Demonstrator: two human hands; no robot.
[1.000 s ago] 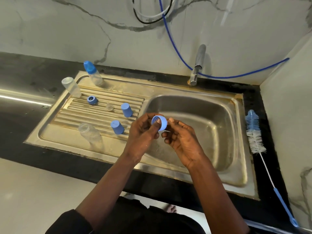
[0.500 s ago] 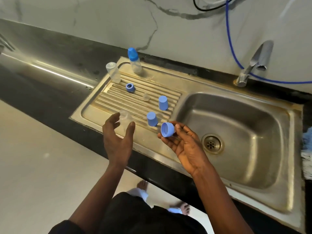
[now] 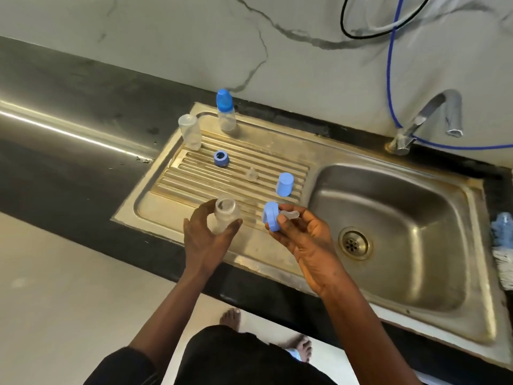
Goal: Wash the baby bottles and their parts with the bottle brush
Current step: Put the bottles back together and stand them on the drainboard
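Left grip: the left grip (image 3: 205, 243) is curled round the held bottle (image 3: 225, 211), thumb on one side and fingers on the other, over the near part of the drainer (image 3: 155, 195).
Right grip: the right grip (image 3: 302, 240) pinches the held ring (image 3: 269, 216) and the held teat (image 3: 290, 215) together, near the basin (image 3: 388, 273).
Bottle feel: probably light, thin clear plastic, stiff, and slippery once wet. It is best taken round the mid-body, leaving the mouth free for the brush.
Teat feel: looks soft and floppy, so better held at its wide base.
Ring feel: rigid and light, best held by the outer rim.
Bottles: three. These are the held one, an open bottle (image 3: 190, 132) upright at the drainer's far left, and a capped bottle (image 3: 225, 112) beside it.
Rings: two, one held and a loose ring (image 3: 221, 158) on the ribs.
Teats: two, one held and a loose teat (image 3: 251, 175) on the ribs.
Caps: two seen, a loose cap (image 3: 285, 184) and the one on the capped bottle. Others may be hidden.
Brush: one brush (image 3: 503, 245) on the bench at the right edge, well apart from both hands.
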